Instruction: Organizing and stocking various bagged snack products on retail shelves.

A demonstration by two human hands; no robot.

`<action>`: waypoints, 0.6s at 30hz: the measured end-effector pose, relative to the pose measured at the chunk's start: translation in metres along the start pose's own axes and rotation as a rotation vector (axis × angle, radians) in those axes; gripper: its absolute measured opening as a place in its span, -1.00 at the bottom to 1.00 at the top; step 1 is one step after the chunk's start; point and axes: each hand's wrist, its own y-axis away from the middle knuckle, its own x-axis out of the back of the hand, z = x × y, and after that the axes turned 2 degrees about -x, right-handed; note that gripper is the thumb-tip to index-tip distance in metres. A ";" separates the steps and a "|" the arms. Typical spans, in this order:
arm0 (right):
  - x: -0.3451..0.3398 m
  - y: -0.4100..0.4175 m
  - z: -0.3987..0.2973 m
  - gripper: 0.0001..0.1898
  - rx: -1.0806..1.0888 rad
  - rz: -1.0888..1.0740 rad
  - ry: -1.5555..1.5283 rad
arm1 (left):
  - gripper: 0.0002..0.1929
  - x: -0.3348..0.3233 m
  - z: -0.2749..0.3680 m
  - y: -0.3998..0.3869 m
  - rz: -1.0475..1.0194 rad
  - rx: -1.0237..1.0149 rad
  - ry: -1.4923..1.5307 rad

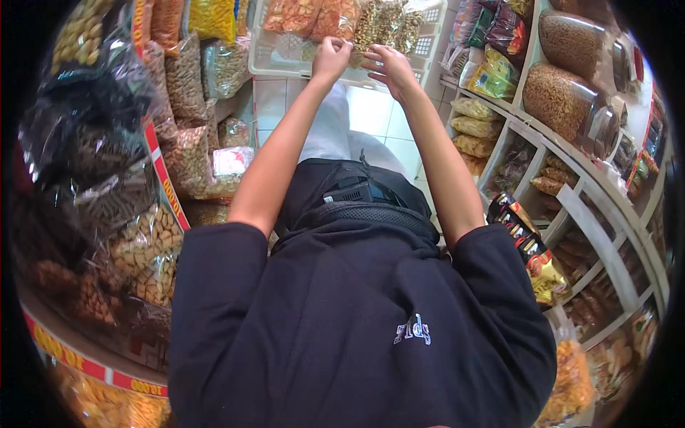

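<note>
Both my hands are over the near part of a white plastic crate (436, 43) that holds clear bags of snacks. My left hand (333, 60) has its fingers bent and drawn together by the lower edge of a bag of orange chips (334, 21). Whether a bit of plastic film is pinched there is too small to tell. My right hand (393, 69) has its fingers spread, beside the lower end of a bag of brown, ring-like snacks (374, 24). Its fingertips point left, towards my left hand, with a small gap between the two.
Shelves on the left hold bagged nuts (187, 155) behind a red price strip (166, 184). On the right, a white rack (583, 147) carries large clear jars (559, 99) and packets in compartments. Black and gold sachets (535, 257) hang near my right elbow. White floor tiles (369, 109) show below the crate.
</note>
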 end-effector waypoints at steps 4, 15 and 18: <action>-0.017 -0.028 -0.009 -0.57 -0.017 0.052 -0.024 | -0.34 -0.025 -0.038 -0.065 0.484 -0.159 -0.399; 0.012 -0.028 -0.013 -0.62 -0.093 0.090 0.058 | -0.05 -0.008 -0.090 -0.131 0.217 -0.213 -0.601; 0.030 -0.033 -0.008 -0.62 -0.108 0.093 0.055 | -0.25 -0.005 -0.068 -0.127 0.084 -0.322 -0.512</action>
